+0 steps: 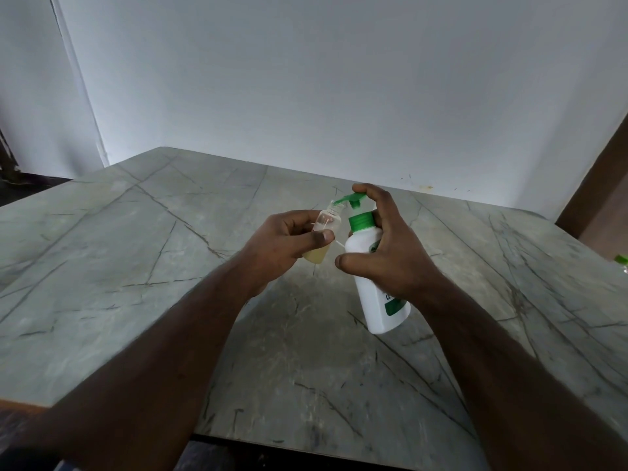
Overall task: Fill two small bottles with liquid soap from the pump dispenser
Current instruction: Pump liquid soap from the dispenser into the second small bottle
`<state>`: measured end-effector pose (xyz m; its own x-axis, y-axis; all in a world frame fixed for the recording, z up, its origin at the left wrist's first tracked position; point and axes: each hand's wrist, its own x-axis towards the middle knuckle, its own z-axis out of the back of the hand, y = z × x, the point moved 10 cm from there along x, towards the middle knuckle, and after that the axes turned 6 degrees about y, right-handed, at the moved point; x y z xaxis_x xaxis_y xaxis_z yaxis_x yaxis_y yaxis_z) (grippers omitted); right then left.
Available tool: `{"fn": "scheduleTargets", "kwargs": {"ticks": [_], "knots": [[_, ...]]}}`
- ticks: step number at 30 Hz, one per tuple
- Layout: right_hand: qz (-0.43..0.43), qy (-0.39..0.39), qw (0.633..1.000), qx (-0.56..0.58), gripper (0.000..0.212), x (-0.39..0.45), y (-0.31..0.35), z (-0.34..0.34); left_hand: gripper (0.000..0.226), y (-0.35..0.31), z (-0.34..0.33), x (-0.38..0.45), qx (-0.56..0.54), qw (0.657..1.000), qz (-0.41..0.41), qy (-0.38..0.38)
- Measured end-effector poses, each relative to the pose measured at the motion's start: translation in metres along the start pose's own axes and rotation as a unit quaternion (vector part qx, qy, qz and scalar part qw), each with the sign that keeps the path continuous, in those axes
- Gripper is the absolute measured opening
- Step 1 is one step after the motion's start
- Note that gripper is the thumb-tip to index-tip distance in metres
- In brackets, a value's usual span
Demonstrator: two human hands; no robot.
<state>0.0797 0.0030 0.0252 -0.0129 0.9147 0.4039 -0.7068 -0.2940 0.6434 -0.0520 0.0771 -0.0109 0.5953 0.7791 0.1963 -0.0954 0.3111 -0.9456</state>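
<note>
Spout (341, 199) sits right over the small bottle (324, 229) mouth; left hand (282, 248) fingers pinch that bottle upright, right hand (384, 253) wraps the pump dispenser (365, 253), forefinger on top.

A grey marble-patterned table (136, 266) bears a green-capped object (622, 263) at its right edge.
</note>
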Motion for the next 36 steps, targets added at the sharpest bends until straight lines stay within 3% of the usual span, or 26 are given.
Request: {"fn": "scheduleTargets", "kwargs": {"ticks": [9, 18, 27, 36], "knots": [[0.002, -0.001, 1.0, 0.007, 0.094, -0.002, 0.001, 0.004, 0.034, 0.001, 0.0, 0.001, -0.009, 1.0, 0.0, 0.003], [0.007, -0.014, 0.996, 0.09, 0.104, -0.003, 0.0, 0.006, 0.038, 0.004, -0.005, 0.001, -0.045, 0.999, 0.01, 0.02], [-0.005, -0.035, 0.992, 0.125, 0.106, -0.008, 0.0, 0.012, 0.028, 0.004, -0.008, 0.001, -0.111, 0.993, 0.011, 0.035], [-0.012, -0.026, 0.996, 0.09, 0.107, -0.007, -0.002, 0.009, 0.029, 0.007, 0.002, 0.005, -0.017, 1.0, 0.002, -0.005]]}}
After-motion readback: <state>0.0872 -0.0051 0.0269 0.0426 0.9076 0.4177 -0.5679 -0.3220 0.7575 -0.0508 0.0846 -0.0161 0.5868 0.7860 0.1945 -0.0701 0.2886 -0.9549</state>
